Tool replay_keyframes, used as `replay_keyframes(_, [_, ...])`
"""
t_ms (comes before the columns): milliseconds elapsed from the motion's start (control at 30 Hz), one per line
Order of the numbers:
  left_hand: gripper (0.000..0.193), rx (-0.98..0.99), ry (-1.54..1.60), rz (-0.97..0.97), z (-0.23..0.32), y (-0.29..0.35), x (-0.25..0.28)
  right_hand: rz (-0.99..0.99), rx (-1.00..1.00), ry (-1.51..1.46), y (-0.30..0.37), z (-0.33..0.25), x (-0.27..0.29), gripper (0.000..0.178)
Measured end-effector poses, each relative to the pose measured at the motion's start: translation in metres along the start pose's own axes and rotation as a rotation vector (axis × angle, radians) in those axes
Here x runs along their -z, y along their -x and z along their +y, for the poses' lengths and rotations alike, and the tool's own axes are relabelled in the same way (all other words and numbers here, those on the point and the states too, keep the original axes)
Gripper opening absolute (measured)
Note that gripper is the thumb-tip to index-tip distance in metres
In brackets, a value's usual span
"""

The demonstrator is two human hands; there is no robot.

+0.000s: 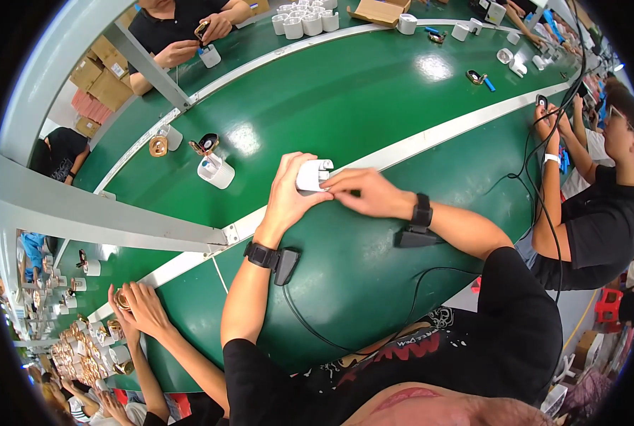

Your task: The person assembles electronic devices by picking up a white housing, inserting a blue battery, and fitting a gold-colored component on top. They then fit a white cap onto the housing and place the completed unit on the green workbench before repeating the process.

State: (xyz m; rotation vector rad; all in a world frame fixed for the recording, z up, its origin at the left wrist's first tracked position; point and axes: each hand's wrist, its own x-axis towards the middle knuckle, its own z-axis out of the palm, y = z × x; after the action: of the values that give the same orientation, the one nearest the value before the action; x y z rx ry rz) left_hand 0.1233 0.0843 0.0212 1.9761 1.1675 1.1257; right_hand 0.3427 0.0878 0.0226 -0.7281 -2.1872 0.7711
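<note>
Over the white strip at the middle of the bench, my left hand [287, 193] is wrapped round a small white plastic housing [308, 175]. The housing has a cut-out side that faces right. My right hand [371, 193] reaches in from the right, fingers pinched together at that cut-out. Whatever lies between its fingertips is too small or hidden to make out. Beyond my left hand, a white housing [216, 172] stands on the green belt with a black and gold part [204, 144] at its top. A round gold-rimmed part [158, 146] sits farther left beside another white piece.
A grey metal post [118, 202] slants across the left. Black cables [526, 167] hang at the right, and wires run from my wrist straps. Co-workers' hands [141, 310] work at the near left, others across the belt and at right. White housings [304, 23] cluster at the back.
</note>
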Motion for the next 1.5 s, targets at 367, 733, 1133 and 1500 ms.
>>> replay_keyframes(367, [0.066,0.264,0.174,0.202,-0.009,-0.004,0.002,0.870,-0.377,0.149,0.003,0.115,0.119,0.009])
replay_keyframes(733, [0.065,0.209,0.053,0.330,-0.015,-0.004,-0.003,0.605,-0.455,0.181,0.011,0.136,0.130,0.013])
replay_keyframes(1133, [0.066,0.235,0.069,0.265,-0.012,-0.001,0.002,0.473,-0.451,0.249,0.014,0.133,0.129,0.014])
replay_keyframes(1500, [0.068,0.375,-0.134,0.335,-0.009,-0.002,-0.005,0.557,-0.548,0.267,0.013,0.127,0.132,0.010])
